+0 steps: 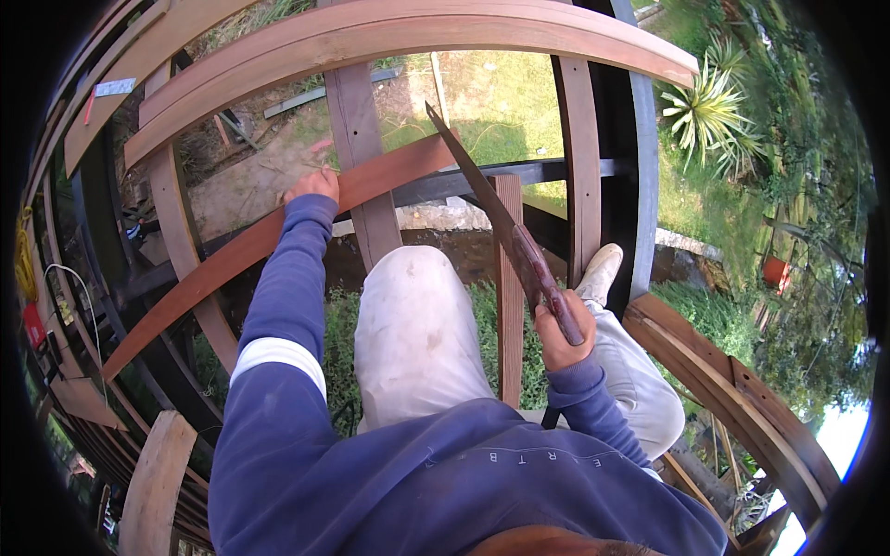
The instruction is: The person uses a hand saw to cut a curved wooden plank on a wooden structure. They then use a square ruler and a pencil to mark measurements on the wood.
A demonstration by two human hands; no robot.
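My right hand (pixel 564 335) is closed round the dark wooden handle of a handsaw (pixel 479 188). The saw's narrow blade points forward and left, and from this view it crosses the right end of a reddish-brown wooden board (pixel 389 173); whether the teeth touch the wood I cannot tell. That long board runs down to the left over the frame's crosspieces. My left hand (pixel 315 184) grips it near its right end, fingers curled over the far edge. A bent knee in pale trousers is just in front of the board.
Timber planks (pixel 354 130) and dark metal beams (pixel 642 185) form an open frame above the ground, with wide gaps. An upright post (pixel 509 287) stands beside the saw. A long plank (pixel 417 32) spans the far side. A yellow cord (pixel 25 255) hangs at left.
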